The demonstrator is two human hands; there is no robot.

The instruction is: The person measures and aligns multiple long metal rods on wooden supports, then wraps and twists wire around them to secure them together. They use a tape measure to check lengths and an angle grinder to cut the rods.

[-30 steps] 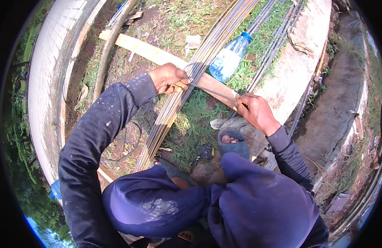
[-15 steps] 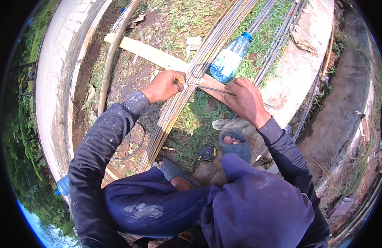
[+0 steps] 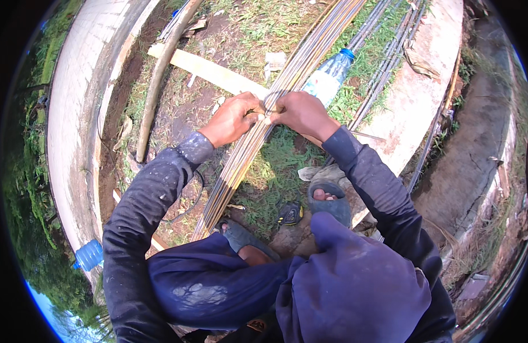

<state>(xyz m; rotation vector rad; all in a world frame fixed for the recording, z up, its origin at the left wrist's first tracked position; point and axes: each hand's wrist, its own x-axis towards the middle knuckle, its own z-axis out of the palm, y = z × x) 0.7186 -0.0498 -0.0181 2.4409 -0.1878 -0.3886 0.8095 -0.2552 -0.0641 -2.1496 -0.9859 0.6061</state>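
Hands — left hand [image 3: 234, 118] and right hand [image 3: 303, 114] — together, both clamped on the rebar bundle [image 3: 258, 134] over grass.

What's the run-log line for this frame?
left hand on rod bundle | right hand on wire loop | bottle behind

A clear plastic bottle [image 3: 328, 78] with a blue cap lies on the grass at about one o'clock, its pale label wrapped round the middle. A second, blue-tinted plastic bottle [image 3: 89, 255] sits at about eight o'clock, beside the concrete kerb [image 3: 69, 131].
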